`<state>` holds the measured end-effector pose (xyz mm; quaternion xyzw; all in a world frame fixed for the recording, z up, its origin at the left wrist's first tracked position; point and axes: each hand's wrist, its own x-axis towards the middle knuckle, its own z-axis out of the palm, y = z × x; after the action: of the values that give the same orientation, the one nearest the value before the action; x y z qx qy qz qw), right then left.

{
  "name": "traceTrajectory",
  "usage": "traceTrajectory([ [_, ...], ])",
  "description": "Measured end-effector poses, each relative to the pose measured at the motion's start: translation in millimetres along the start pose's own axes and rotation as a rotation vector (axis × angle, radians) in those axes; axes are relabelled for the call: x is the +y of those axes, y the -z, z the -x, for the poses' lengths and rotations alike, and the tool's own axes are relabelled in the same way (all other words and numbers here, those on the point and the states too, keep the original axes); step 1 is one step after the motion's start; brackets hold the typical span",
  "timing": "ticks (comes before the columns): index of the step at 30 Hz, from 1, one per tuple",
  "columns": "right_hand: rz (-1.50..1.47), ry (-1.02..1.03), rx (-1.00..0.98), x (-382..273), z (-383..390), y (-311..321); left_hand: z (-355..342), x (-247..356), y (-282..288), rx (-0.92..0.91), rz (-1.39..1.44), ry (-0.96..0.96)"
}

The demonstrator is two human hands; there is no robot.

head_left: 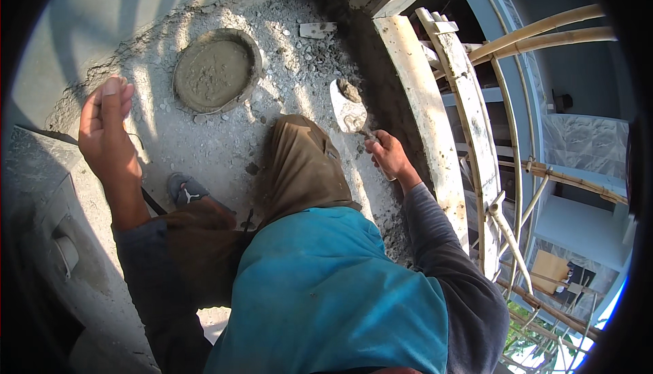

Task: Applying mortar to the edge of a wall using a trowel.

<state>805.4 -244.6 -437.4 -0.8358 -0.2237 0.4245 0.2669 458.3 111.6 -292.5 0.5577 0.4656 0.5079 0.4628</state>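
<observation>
Right hand (386, 154) grips 1 trowel (354, 122), mortar lump (349, 90) on blade (339, 107). Left hand (109, 129) raised, fingers curled. 1 round pan (256, 61) of wet mortar (214, 71) on gritty floor (218, 139).

Free passage between mortar pan (256, 61) and trowel (341, 107); wooden board (423, 112) as barrier, right.

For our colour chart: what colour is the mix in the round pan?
Brownish grey; the mix shows best in the head view.

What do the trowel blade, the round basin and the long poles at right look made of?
Trowel blade: probably metal; thin, pale and bright where bare. Round basin: rubber or plastic perhaps, but its matt, caked grey rim leaves that open. Long poles: likely bamboo, judging by their smooth, tan, slim rounded form.
</observation>
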Motion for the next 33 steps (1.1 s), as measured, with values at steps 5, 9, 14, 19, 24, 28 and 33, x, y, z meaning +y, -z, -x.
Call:
traceTrajectory([
  [5,-0.361,-0.055,-0.461,-23,22,22,2,3,9,0.005,0.001,0.0],
  [9,-0.657,-0.223,-0.196,21,24,48,4,6,4,-0.008,0.068,-0.006],
  [14,-0.387,-0.299,-0.083,52,60,46,6,15,13,0.024,0.027,-0.057],
  [19,-0.161,-0.284,0.007,97,44,11,9,17,0,-0.039,0.061,-0.067],
  [24,0.409,-0.082,0.239,110,4,5,15,11,6,-0.058,0.004,-0.101],
  [28,0.102,-0.289,0.202,100,-4,11,15,20,9,-0.009,0.017,-0.08],
  [33,-0.141,-0.414,0.152,100,-21,22,19,22,10,-0.01,0.047,-0.121],
])
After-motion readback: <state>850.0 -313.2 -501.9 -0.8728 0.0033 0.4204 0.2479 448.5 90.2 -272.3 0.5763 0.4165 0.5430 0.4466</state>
